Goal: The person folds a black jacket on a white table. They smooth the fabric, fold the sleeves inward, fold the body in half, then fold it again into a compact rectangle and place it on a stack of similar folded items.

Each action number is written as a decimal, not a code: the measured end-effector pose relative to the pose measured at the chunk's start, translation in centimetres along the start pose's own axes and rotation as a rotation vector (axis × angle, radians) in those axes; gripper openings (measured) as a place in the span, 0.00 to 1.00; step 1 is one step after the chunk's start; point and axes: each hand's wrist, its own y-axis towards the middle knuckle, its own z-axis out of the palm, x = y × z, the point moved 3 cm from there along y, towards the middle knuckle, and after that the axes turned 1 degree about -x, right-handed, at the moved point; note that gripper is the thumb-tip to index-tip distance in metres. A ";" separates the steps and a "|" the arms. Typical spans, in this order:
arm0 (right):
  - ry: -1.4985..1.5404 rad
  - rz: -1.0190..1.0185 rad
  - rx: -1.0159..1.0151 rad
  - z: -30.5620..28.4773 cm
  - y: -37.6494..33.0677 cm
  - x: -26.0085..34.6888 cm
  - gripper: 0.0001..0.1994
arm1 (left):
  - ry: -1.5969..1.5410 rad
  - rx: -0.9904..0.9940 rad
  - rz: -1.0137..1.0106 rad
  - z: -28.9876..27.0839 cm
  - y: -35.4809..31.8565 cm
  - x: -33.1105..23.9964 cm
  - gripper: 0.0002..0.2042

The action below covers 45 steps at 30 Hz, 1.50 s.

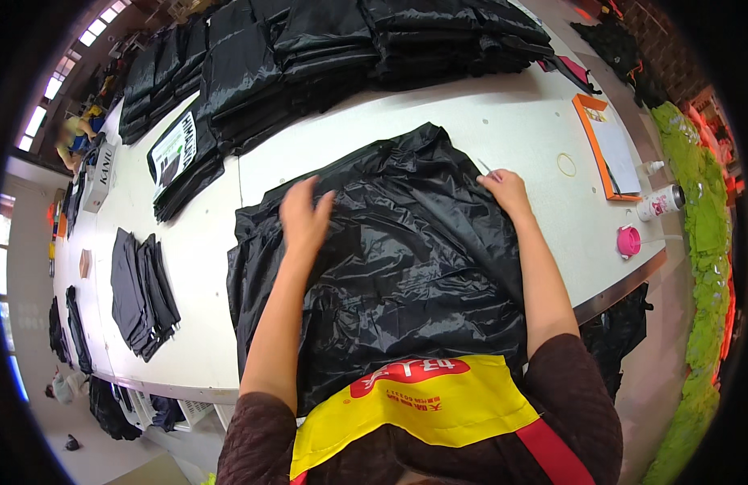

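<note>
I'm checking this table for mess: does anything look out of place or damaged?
One small oddity: a yellow loop lies loose on the table, left of the orange tray, around nothing. The black fabric is rumpled, but I see no spill or damage.

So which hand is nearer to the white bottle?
Right. The right hand is left of the white bottle and apart from it; the left hand is much farther left, over the crumpled black fabric.
</note>
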 end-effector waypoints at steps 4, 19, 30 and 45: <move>-0.023 -0.022 -0.076 0.6 -1.8 0.1 0.18 | -0.103 0.290 -0.063 8.2 6.5 -4.4 0.23; 0.570 -0.110 -0.386 2.0 -4.4 -1.6 0.08 | -0.755 0.356 -0.299 17.4 12.1 -4.5 0.07; 0.611 -0.347 -0.260 -4.5 -5.8 10.1 0.12 | -0.782 0.355 -0.274 6.9 8.5 -10.7 0.08; 0.682 -0.239 0.352 -3.9 -6.5 18.4 0.05 | -0.649 0.193 -0.068 2.3 3.7 -14.2 0.10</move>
